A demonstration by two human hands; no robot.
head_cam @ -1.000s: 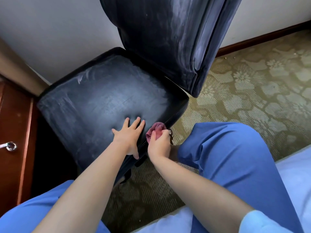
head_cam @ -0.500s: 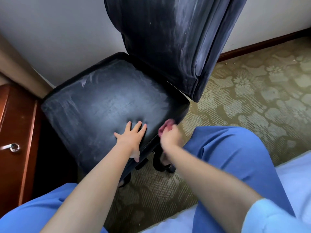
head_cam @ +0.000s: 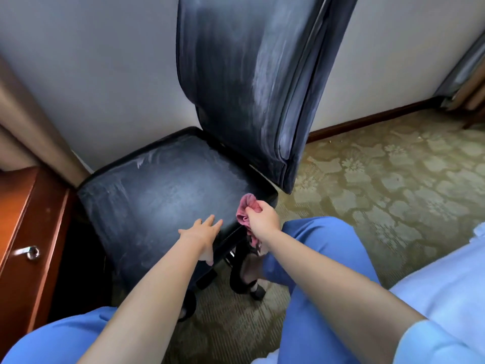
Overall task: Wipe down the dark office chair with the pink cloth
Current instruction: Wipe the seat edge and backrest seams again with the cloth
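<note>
The dark office chair stands in front of me, its seat streaked with pale smears and its tall backrest rising at the upper middle. My left hand lies flat with straight fingers on the seat's front right corner. My right hand grips the bunched pink cloth against the seat's right edge. Part of the cloth hangs down below my wrist.
A reddish wooden cabinet with a metal knob stands close on the left. A white wall runs behind the chair. Patterned green carpet spreads to the right. My blue-trousered knees are at the bottom, and a black shoe sits under the seat.
My right hand has slid the pink cloth along the seat's right edge toward the backrest. My left hand stays pressed on the seat. The view has tilted upward, showing more backrest.
</note>
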